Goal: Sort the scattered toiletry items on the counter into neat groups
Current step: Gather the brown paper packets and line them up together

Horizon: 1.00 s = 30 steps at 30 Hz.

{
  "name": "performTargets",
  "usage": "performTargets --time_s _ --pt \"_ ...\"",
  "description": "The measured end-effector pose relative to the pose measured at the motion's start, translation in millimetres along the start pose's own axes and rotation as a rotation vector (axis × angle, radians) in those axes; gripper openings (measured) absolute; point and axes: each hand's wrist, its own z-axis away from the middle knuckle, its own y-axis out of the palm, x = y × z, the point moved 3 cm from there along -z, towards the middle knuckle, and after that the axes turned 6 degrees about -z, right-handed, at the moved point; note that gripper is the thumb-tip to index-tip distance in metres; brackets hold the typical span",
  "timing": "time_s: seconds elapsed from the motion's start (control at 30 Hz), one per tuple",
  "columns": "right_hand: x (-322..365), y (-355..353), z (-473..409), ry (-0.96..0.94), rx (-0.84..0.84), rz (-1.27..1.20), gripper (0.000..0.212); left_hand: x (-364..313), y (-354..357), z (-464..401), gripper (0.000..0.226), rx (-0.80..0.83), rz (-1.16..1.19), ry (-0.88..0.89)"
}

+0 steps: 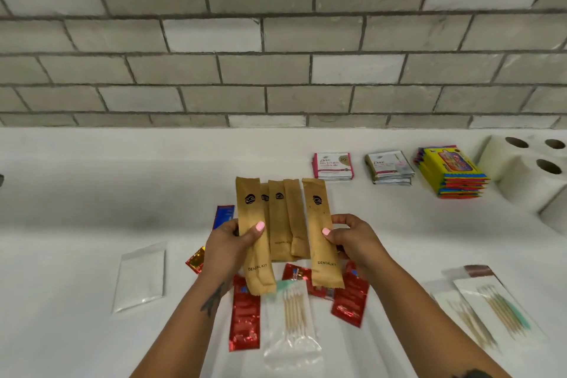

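Several brown paper dental kit sleeves (pixel 282 224) are fanned out above the white counter (pixel 92 193). My left hand (pixel 233 239) grips the leftmost sleeves, thumb on the front. My right hand (pixel 346 236) pinches the rightmost sleeve (pixel 322 233). Below them lie red sachets (pixel 245 319), a clear pack of cotton swabs (pixel 294 313), a blue sachet (pixel 224 215) and a gold sachet (pixel 196 259), partly hidden by my hands.
Neat stacks stand at the back right: pink-edged Dove sachets (pixel 333 166), grey Dove sachets (pixel 389 167), yellow sachets (pixel 451 172). A white holder with round holes (pixel 534 169) sits far right. Swab packs (pixel 491 307) lie right, a clear pouch (pixel 141 276) left. Tiled wall behind.
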Motion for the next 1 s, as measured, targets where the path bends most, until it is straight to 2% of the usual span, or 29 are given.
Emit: performTargets --time_s 0.3,0.47,0.67,0.8,1.0 --pt "-0.5 38.1 -68.9 0.014 -0.055 0.150 0.032 -1.6 1.3 -43.3 0.038 0.040 -0.209 0.060" --pt "2.0 48.6 -82.3 0.011 -0.059 0.302 0.035 -3.3 13.8 -61.2 0.043 0.083 -0.174 0.028" --pt "5.6 49.9 -84.2 -0.053 -0.047 0.414 0.044 -3.8 31.4 -85.6 0.052 -0.003 -0.381 -0.001" --pt "7.1 51.9 -86.0 -0.096 0.026 0.499 0.048 -1.9 35.7 -91.3 0.054 -0.038 -0.569 0.049" --pt "6.4 55.7 -82.1 -0.175 0.068 0.617 0.042 -4.9 28.3 -88.2 0.058 -0.123 -0.622 0.194"
